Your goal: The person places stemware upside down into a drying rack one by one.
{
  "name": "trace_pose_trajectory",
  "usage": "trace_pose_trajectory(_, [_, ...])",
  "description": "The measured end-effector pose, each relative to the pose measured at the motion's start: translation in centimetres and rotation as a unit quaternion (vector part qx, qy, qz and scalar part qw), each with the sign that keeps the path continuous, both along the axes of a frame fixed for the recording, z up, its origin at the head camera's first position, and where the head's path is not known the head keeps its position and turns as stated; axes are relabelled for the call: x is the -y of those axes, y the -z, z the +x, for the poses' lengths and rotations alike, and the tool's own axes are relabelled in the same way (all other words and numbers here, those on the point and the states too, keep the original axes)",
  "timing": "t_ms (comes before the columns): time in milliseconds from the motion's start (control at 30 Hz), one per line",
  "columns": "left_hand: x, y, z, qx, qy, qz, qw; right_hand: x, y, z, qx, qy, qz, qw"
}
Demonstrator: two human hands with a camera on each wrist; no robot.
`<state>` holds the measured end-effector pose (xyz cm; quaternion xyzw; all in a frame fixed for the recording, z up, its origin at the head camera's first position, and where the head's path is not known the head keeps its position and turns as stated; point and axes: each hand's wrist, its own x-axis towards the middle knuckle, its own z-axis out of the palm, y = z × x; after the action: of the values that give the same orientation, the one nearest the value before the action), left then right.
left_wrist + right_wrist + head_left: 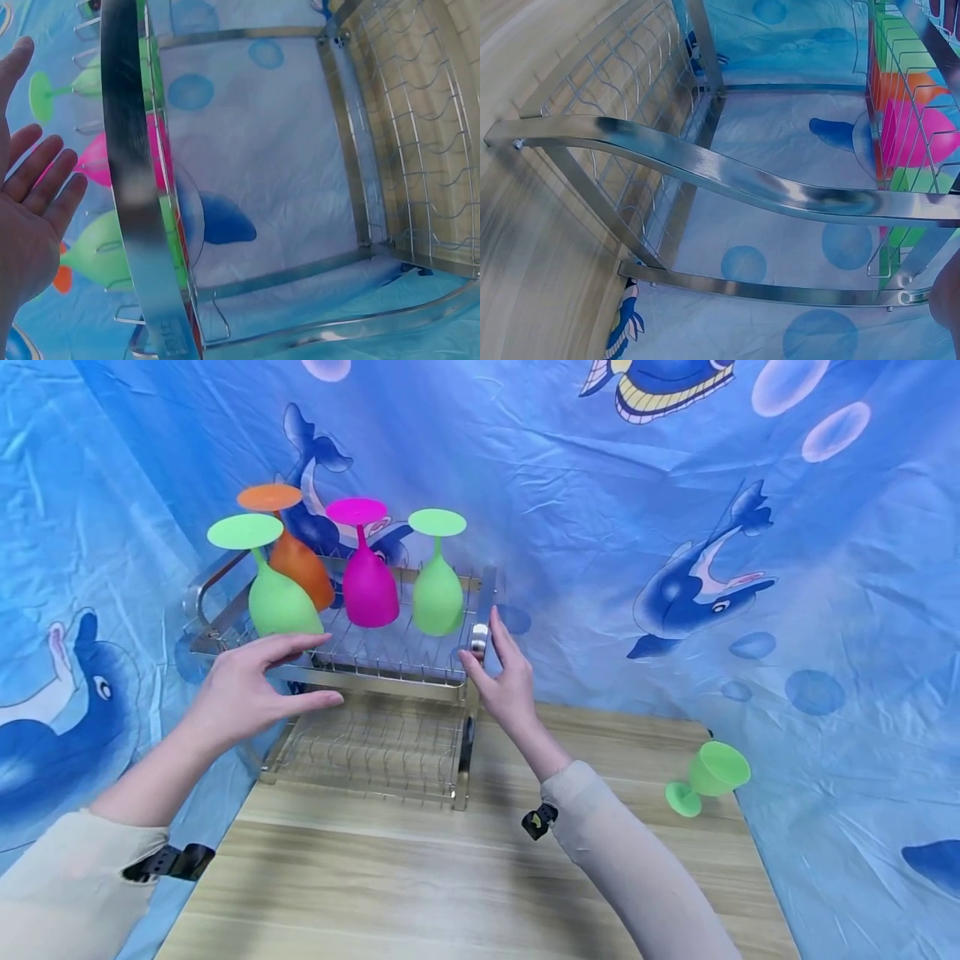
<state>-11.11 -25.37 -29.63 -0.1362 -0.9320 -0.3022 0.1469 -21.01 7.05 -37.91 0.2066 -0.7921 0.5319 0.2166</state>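
A two-tier metal dish rack (367, 679) stands on the wooden table. Upside down on its upper shelf are an orange goblet (300, 564), a magenta goblet (371, 589), a green goblet (438, 597) at the right and another green goblet (279, 597) at the front left. My left hand (243, 689) is at the rack's front, thumb and fingers spread apart with nothing between them, fingertips just below the front-left green goblet. At the rack's upper right corner is my right hand (510, 681), its fingers extended and its thumb tip close to the metal frame.
A further green goblet (718, 768) lies tilted near the table's right edge. The rack's lower wire shelf (375, 752) holds no goblets. Behind the wooden table (450, 877) hangs a blue curtain (585, 568) printed with dolphins.
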Motion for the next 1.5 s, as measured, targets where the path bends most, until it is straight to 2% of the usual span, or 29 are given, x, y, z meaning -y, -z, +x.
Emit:
trace_pose_trajectory(233, [-1.3, 0.4, 0.8, -0.025, 0.06, -0.013, 0.9978, -0.8, -0.5, 0.5, -0.003, -0.026, -0.001, 0.9997])
trace_pose_trajectory(400, [-2.6, 1.7, 1.5, -0.018, 0.102, -0.015, 0.9945, -3.5, -0.9, 1.0, -0.01, -0.037, 0.02, 0.9991])
trace_pose_trajectory(600, [-4.3, 4.1, 1.8, 0.025, 0.143, -0.002, 0.9894, -8.5, -0.4, 2.2, -0.006, -0.001, 0.077, 0.997])
trace_pose_trajectory(767, [-5.8, 6.8, 1.7, 0.068, 0.158, 0.015, 0.9849, -12.9, 1.0, 3.6, -0.017, 0.032, 0.095, 0.9948])
trace_pose_trajectory(933, [-7.2, 9.7, 1.6, 0.101, 0.165, 0.042, 0.9802, -16.8, 2.9, 4.9, 0.01, 0.073, 0.068, 0.995])
trace_pose_trajectory(1033, [-7.9, 11.4, 1.5, 0.118, 0.17, 0.057, 0.9768, -18.8, 4.2, 5.5, 0.046, 0.098, 0.016, 0.994])
trace_pose_trajectory(1233, [-9.0, 14.0, 1.3, 0.149, 0.187, 0.089, 0.9668, -21.7, 7.2, 7.0, 0.102, 0.155, -0.087, 0.9788])
trace_pose_trajectory(1433, [-10.0, 15.4, 0.9, 0.168, 0.209, 0.118, 0.9562, -23.8, 10.3, 8.9, 0.15, 0.227, -0.154, 0.9498])
trace_pose_trajectory(1500, [-10.3, 15.8, 0.8, 0.169, 0.21, 0.118, 0.9557, -24.3, 11.3, 9.7, 0.159, 0.25, -0.164, 0.941])
